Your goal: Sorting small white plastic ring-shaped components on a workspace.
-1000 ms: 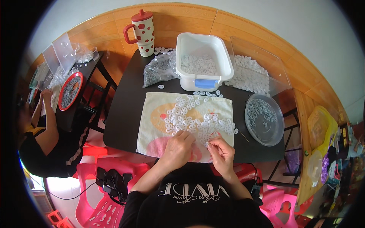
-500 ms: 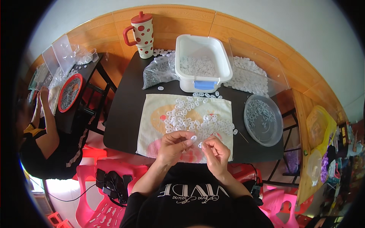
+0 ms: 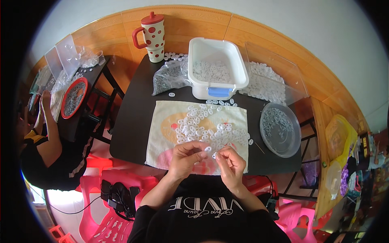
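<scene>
My left hand (image 3: 185, 158) pinches a small white oval plastic piece (image 3: 208, 149) between thumb and forefinger. Close beside it, my right hand (image 3: 231, 165) pinches another small white piece (image 3: 214, 155), mostly covered by the fingertips. The two pieces are a little apart. Both hands hover over the near edge of a cream towel (image 3: 156, 133) with a coloured print. A loose heap of white oval pieces with holes (image 3: 197, 117) lies on the towel just beyond my hands.
A white tub (image 3: 239, 83) holding white pieces stands behind the towel. Beside it are a bag of grey bits (image 3: 168, 77), a spotted tumbler (image 3: 154, 38) and a clear box (image 3: 267, 83). A round tray of grey parts (image 3: 289, 141) sits right. Another person (image 3: 50, 141) sits left.
Both hands keep their pinches almost in place. The whole view has shifted very slightly; nothing is visibly picked up or let go.
</scene>
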Demonstrator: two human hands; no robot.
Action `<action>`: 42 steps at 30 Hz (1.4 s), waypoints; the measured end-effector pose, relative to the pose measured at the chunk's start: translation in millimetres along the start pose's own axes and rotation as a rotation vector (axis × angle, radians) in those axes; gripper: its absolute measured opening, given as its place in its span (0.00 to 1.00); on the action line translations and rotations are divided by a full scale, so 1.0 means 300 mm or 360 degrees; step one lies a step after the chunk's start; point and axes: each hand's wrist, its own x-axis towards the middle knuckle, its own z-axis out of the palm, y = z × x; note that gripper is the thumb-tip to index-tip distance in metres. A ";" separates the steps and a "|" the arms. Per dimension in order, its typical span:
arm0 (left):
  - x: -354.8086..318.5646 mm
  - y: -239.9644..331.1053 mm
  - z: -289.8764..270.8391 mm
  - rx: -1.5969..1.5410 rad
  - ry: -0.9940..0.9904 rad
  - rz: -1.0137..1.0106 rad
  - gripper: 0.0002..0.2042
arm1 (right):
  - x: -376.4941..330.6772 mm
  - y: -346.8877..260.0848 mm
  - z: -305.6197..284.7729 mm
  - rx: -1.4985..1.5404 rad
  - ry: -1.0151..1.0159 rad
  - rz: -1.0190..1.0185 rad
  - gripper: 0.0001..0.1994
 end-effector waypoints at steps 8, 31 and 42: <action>-0.005 0.009 0.027 0.0155 -0.0007 0.0045 0.11 | -0.005 0.005 0.002 -0.0057 0.0049 0.0083 0.04; -0.022 0.024 0.032 0.0640 -0.0186 -0.0006 0.15 | 0.015 0.013 -0.050 -0.0016 -0.0196 0.0045 0.10; -0.005 0.073 0.021 0.2006 -0.0583 0.0715 0.24 | 0.054 0.058 -0.083 -0.0746 -0.0635 -0.0645 0.09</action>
